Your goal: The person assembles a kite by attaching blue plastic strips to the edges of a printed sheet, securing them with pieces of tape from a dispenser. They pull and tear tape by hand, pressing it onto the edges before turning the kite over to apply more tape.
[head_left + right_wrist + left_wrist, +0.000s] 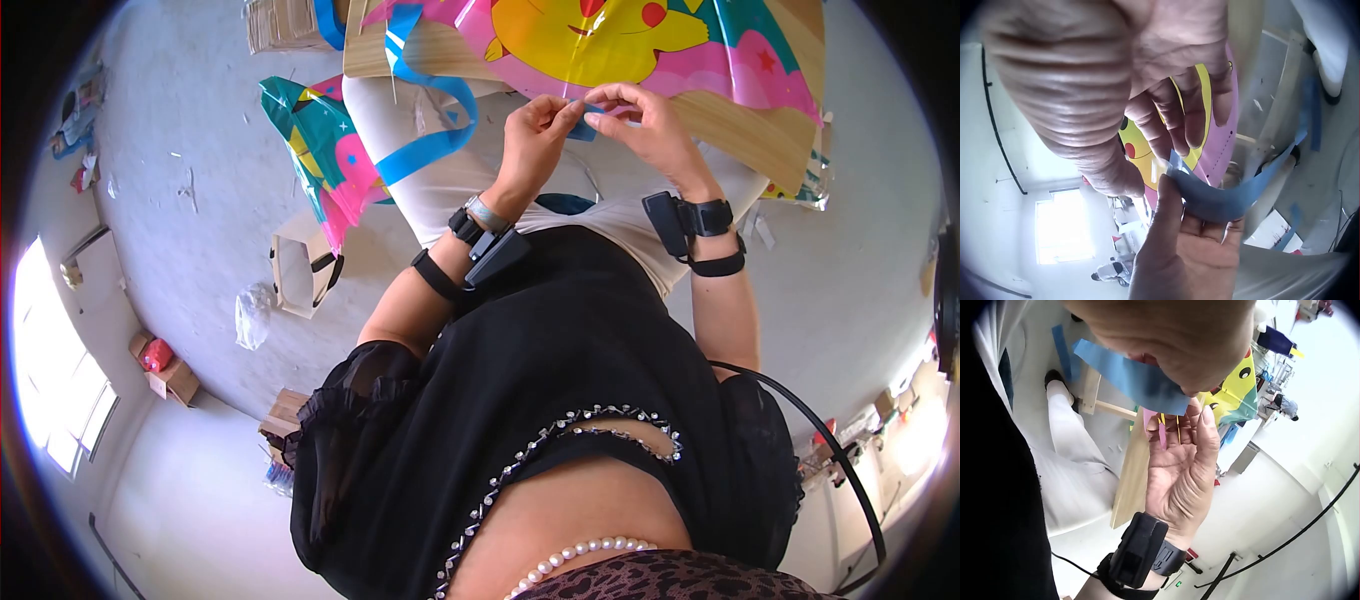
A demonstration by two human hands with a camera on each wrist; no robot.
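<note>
In front of the lap, a short blue plastic strip (pixel 585 130) runs between both hands. My left hand (pixel 535 145) pinches it between thumb and fingers, and in the right wrist view the strip (pixel 1219 197) curves over those fingers. The right hand (pixel 655 130) has its thumb and forefinger at the strip's end, pinching it, with the other fingers loosely bent. Just beyond the hands lies a glossy plastic sheet (pixel 560 50) with a yellow cartoon figure on pink and teal. A longer blue ribbon (pixel 430 155) trails in a curl over the left thigh.
The sheet lies on a wooden table (pixel 745 130). Another colourful sheet (pixel 340 165) hangs to the left. A cardboard box (pixel 290 25), a white paper bag (pixel 297 275) and a clear plastic bag (pixel 253 315) stand or lie on the grey floor (pixel 200 230).
</note>
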